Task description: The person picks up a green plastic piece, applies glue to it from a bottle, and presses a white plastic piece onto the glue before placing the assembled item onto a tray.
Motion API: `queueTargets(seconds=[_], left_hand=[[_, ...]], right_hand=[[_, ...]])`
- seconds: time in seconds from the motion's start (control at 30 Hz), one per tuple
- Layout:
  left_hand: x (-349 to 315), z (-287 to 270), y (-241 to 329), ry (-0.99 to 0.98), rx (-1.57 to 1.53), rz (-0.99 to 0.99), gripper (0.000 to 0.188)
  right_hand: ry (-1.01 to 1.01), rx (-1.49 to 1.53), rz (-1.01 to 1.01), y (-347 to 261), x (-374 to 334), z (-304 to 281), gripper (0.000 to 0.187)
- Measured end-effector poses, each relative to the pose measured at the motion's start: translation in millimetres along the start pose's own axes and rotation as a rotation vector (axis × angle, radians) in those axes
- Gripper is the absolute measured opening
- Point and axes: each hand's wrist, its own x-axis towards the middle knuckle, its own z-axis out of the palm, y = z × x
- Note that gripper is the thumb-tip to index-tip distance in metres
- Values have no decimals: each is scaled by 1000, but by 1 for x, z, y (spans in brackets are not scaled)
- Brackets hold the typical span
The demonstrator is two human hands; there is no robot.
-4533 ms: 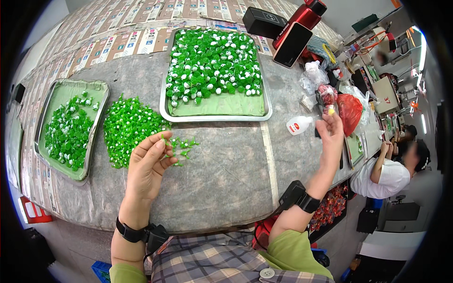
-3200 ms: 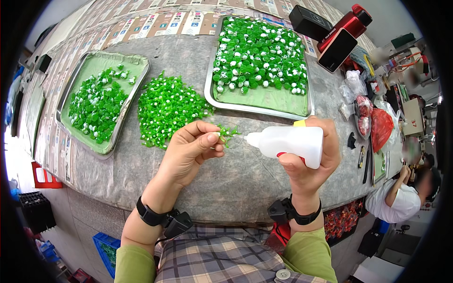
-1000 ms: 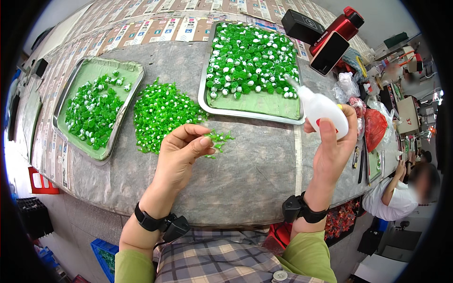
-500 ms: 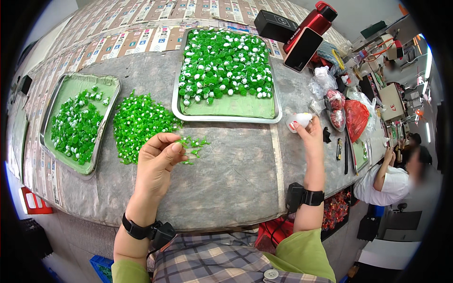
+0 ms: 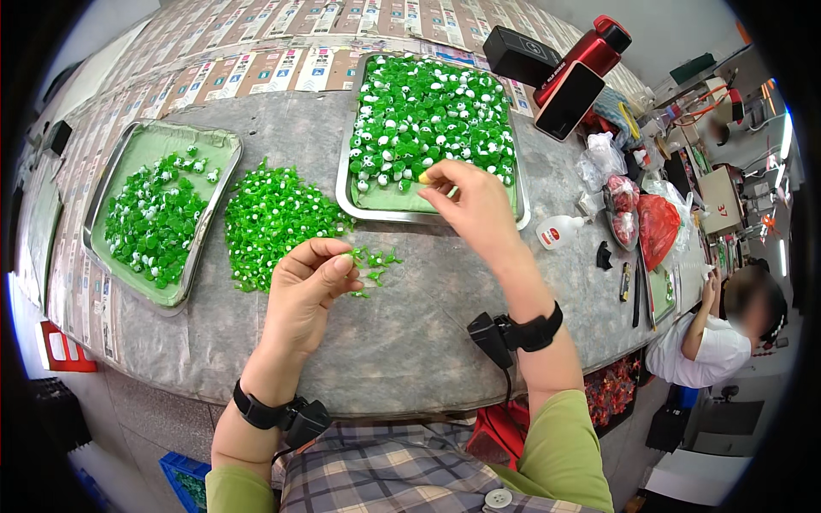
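My left hand [image 5: 315, 286] is closed in a pinch, a small green plastic piece [image 5: 353, 254] at its fingertips. Just beyond lie a few loose green pieces [image 5: 376, 275] and a large pile of small green pieces with white spots [image 5: 282, 224]. Over the near edge of the big metal tray [image 5: 376, 214] is my right hand [image 5: 470, 205], thumb and forefinger apart; one fingertip has a yellow covering. Heaped in that tray are green round pieces with white, black-dotted eyes [image 5: 432, 120]. A white squeeze bottle [image 5: 560, 231] with a red label rests on the table right of my hand.
At the left stands a smaller tray [image 5: 224, 162] of similar eyed pieces. A black box [image 5: 517, 56], a red flask [image 5: 605, 43] and a phone [image 5: 569, 101] stand at the back right. Plastic bags [image 5: 657, 231] line the right side, where another person [image 5: 705, 346] sits.
My right hand has let go of the white squeeze bottle and moved left to the big tray. The left hand keeps its pinch beside the pile. The whole view has shifted slightly.
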Motion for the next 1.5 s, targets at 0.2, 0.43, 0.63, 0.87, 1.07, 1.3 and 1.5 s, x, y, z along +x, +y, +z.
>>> queueTargets(seconds=[0.2, 0.43, 0.63, 0.87, 1.07, 1.3, 1.5], left_hand=[[-2, 4, 2, -20, 0, -27, 11], [-4, 1, 6, -19, -2, -27, 13], [-2, 2, 0, -45, 40, -38, 13], [-2, 2, -3, -33, 68, -17, 13], [-2, 3, -3, -23, 106, -5, 11], [-5, 7, -5, -72, 436, 272, 7], [-3, 3, -4, -146, 806, 480, 13]], right_hand=[[65, -389, -178, 17, 16, 38, 19], [-101, 403, 81, -27, -14, 3, 19], [-203, 1050, 284, -38, -58, 16, 20], [-129, 1104, 258, -45, -63, 24, 20], [-113, 1062, 252, -44, -64, 26, 18], [-159, 1019, 279, -43, -66, 27, 16], [-274, 1160, 354, -37, -63, 21, 20]])
